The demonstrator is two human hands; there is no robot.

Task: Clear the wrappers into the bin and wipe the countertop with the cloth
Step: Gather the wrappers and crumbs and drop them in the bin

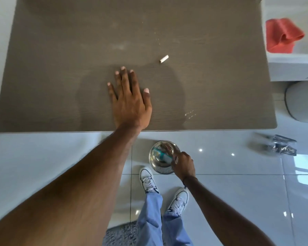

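My left hand (130, 98) lies flat, palm down, fingers spread, on the brown countertop (60, 68) near its front edge. My right hand (182, 165) hangs over the rim of a small round metal bin (157, 168) on the floor, fingers curled; whether it still grips anything I cannot tell. A teal and white wrapper (161, 154) sits inside the bin by my fingertips. One small rolled beige wrapper (164, 59) lies on the countertop, to the upper right of my left hand. Crumbs (188, 114) and pale smears mark the surface. A red cloth (283, 35) rests on a white shelf at the far right.
A dark clear plastic bag (277, 145) lies on the glossy tiled floor at the right. A round grey stool (302, 102) stands by the counter's right end. My feet in white trainers (148, 180) stand just behind the bin. A grey rug (121, 235) edges the bottom.
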